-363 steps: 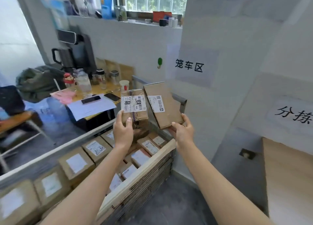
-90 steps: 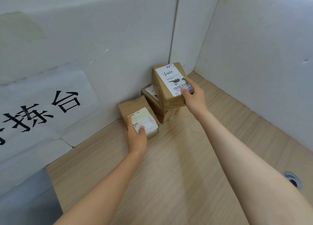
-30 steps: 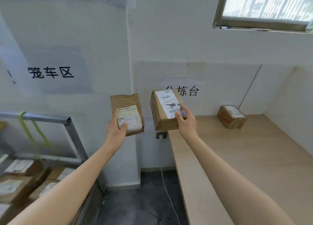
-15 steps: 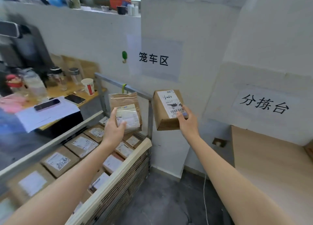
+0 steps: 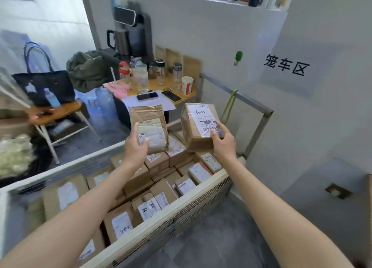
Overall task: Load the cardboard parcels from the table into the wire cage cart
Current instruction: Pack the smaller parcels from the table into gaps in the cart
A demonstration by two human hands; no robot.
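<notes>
My left hand (image 5: 134, 147) grips the lower end of a wrinkled brown parcel (image 5: 150, 121) with a pale label, held upright over the wire cage cart (image 5: 181, 213). My right hand (image 5: 222, 141) holds a boxy cardboard parcel (image 5: 196, 124) with a white barcode label, thumb on the label, above the cart's far right corner. The cart below is packed with several labelled cardboard parcels (image 5: 138, 179) lying flat. Both held parcels hang a little above that pile.
A grey metal rail (image 5: 249, 101) frames the cart's far corner by the white wall. Behind stands a small table (image 5: 159, 92) with phones, bottles and a paper cup (image 5: 187, 85). A chair with a dark bag (image 5: 45, 86) is at left. Grey floor lies at lower right.
I have turned left from the sorting table toward the cart. Both hands, still holding their parcels, now hang over the cart's parcel pile instead of beside it.
</notes>
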